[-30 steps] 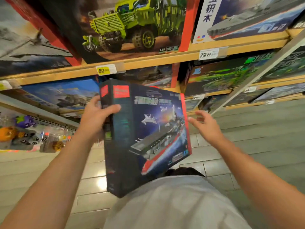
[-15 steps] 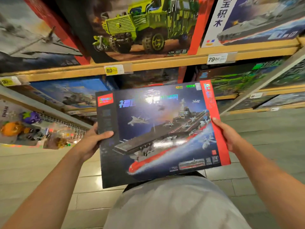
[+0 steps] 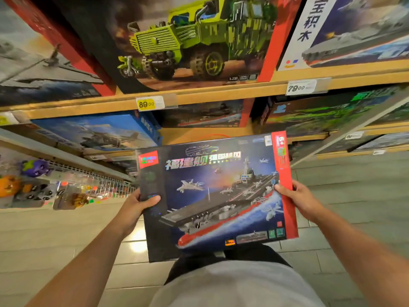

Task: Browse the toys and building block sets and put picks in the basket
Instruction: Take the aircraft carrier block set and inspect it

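1. Below the lower shelf, held out in front of the person's waist: the aircraft-carrier building block set (image 3: 215, 193), a flat dark-blue box with a red strip down its right edge, its printed face turned up toward the camera.
2. Change: a second ago the box stood edge-on, gripped by the left hand alone while the right reached toward it. It now lies level and square to the view, carried at both ends. Since half a second ago it has settled further out from the body.
3. Left hand (image 3: 135, 206): clamped on the box's left edge, thumb laid over the front, fingers hidden behind.
4. Right hand (image 3: 295, 199): clamped on the red right edge, thumb on the front face, fingers behind.
5. Meaning for the task, as a judgement: the set is off the shelf and being read over, so this is the browsing step. No basket shows in view; the pick is not yet placed.
6. Surroundings: the wooden shelf (image 3: 221, 94) with a yellow 89.00 price tag (image 3: 147, 104) and a white 79.00 price tag (image 3: 298, 87); the green military truck set (image 3: 188, 41) above; a blue helicopter set (image 3: 99, 134) on the shelf behind; hanging small toys (image 3: 33, 185) at left; tiled floor (image 3: 354, 196).
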